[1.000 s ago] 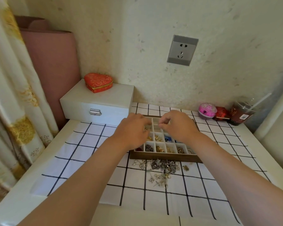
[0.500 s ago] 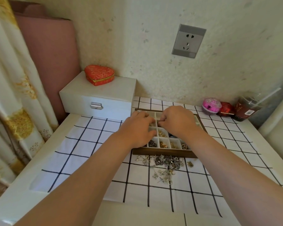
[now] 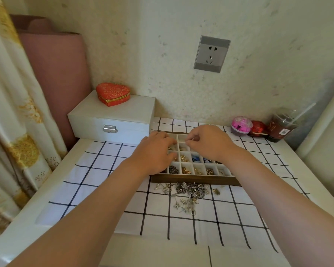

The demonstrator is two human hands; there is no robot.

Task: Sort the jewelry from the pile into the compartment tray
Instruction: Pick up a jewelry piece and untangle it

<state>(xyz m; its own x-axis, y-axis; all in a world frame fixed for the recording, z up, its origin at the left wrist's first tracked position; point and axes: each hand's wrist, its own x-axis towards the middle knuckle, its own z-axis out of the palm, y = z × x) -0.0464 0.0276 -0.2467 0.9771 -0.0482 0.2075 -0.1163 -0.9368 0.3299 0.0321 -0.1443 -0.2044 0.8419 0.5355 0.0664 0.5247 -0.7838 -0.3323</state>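
**A:** Where was the jewelry at that moment?

**B:** The unsorted pile [image 3: 187, 191] lay on the checked cloth [image 3: 104, 170], just in front of the wooden front wall of the compartment tray [image 3: 195, 180]. A few loose pieces trailed from it toward the front edge of the worktop [image 3: 152, 253]. The tray sat behind the middle, nearer the rear edge. Its front rows held silver, gold and blue pieces in separate cells.

**A:** And the hands?

**B:** Both were over the tray, near each other but apart. The left hand [image 3: 156, 153] covered the tray's left columns, back of the hand up, fingers bent down toward the cells. The right hand [image 3: 208, 141] hovered over the rear rows with thumb and forefinger pinched together and the other fingers curled.

**A:** Holding anything?

**B:** I couldn't tell for either. Anything between the fingertips was too small to see or hidden.

**A:** What else was on the worktop?

**B:** A white box [image 3: 112, 116] stood in the rear left corner with a red heart-shaped box [image 3: 113, 94] on its lid. In the rear right corner were a pink ball [image 3: 241, 125], a small red box [image 3: 257, 129] and a drink cup [image 3: 281, 126] with a straw.
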